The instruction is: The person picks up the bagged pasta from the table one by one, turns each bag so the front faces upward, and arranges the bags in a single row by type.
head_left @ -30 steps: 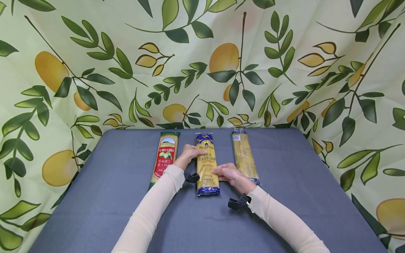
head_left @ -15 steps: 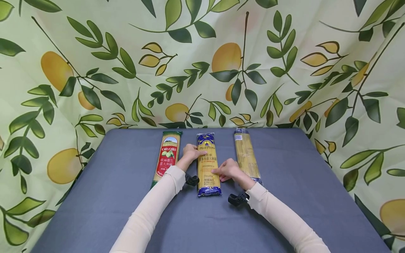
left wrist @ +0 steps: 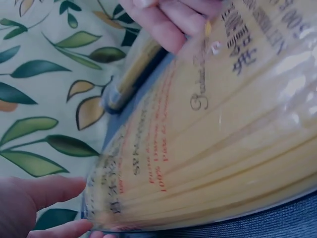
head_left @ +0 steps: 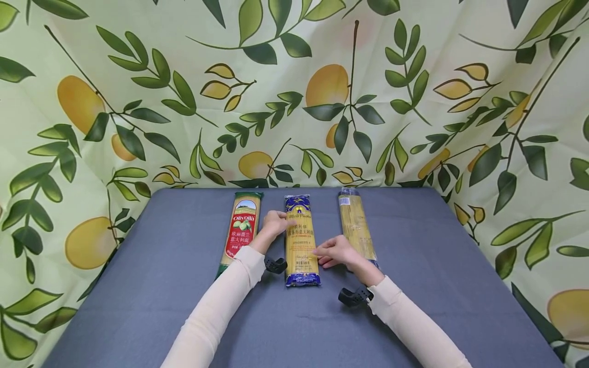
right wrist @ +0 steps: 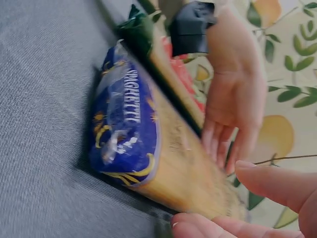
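Note:
A yellow and blue spaghetti pack [head_left: 302, 250] lies flat on the table in the head view, its printed face up. My left hand [head_left: 274, 224] is at its left edge, thumb by the upper half. In the left wrist view, that hand's fairly straight fingers [left wrist: 59, 191] meet the pack's side. My right hand [head_left: 339, 251] is at the lower right edge, fingertips touching or very near it. The right wrist view shows its thumb [right wrist: 267, 181] and fingers spread apart beside the pack. Neither hand appears to grip it.
A red and green Olivoilà pasta pack [head_left: 243, 225] lies to the left, partly behind my left arm. Another pasta pack [head_left: 355, 225] lies face down to the right, partly behind my right hand. Dark grey cloth covers the table [head_left: 285, 327]; a leaf-patterned curtain [head_left: 285, 102] stands behind.
My right hand has slid slightly right, its thumb moving off the pack's face to the edge. My left thumb has drawn back a little leftward. The packs stay in place.

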### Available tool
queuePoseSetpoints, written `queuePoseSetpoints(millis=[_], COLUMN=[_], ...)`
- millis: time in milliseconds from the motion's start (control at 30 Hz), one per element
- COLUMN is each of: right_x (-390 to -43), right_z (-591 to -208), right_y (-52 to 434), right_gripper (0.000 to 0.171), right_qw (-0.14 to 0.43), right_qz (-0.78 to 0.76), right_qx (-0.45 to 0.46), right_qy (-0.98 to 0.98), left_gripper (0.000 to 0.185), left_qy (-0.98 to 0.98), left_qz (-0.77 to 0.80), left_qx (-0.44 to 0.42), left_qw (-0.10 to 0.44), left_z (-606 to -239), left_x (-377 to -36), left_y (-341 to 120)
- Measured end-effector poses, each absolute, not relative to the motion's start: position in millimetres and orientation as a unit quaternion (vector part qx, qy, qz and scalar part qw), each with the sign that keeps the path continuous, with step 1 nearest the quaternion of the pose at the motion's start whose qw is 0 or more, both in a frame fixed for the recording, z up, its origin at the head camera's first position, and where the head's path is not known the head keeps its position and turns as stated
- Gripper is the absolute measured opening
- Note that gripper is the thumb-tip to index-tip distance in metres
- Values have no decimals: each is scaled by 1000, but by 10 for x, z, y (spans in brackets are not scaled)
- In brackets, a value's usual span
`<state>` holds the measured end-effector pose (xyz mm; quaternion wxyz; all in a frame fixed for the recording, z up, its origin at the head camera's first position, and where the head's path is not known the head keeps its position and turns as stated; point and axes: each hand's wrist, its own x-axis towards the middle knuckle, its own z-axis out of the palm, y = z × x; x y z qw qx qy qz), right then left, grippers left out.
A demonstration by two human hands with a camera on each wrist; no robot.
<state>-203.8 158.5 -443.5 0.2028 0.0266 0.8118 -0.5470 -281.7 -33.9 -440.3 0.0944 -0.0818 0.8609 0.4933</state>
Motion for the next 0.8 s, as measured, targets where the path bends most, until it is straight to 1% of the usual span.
queuePoseSetpoints(millis=[200, 400, 500, 667, 800], right_x=[-1954, -1896, -1865, -1787, -1743], right_z=[-4323, -4278, -4274, -4270, -4269], right_y=[1724, 1919, 2046, 2304, 2531], right_gripper=[36, 40, 39, 41, 42], right_qw=[170, 132, 122, 115, 95], right_qz=[-565, -567, -570, -575, -573], right_qx=[23, 33, 37, 38, 53], right_qy=[807, 812, 812, 809, 812], left_gripper=[34, 31, 29, 28, 29], left_qy=[878, 880, 873, 853, 840], left_qz=[474, 474, 486, 515, 530], left_qx=[-41, 3, 20, 37, 63], left_qw=[51, 35, 43, 76, 96], left_z=[-4313, -4241, -4227, -4202, -4178], left_x=[-2739, -2633, -2586, -2529, -2489], left_y=[-300, -246, -216, -163, -124])
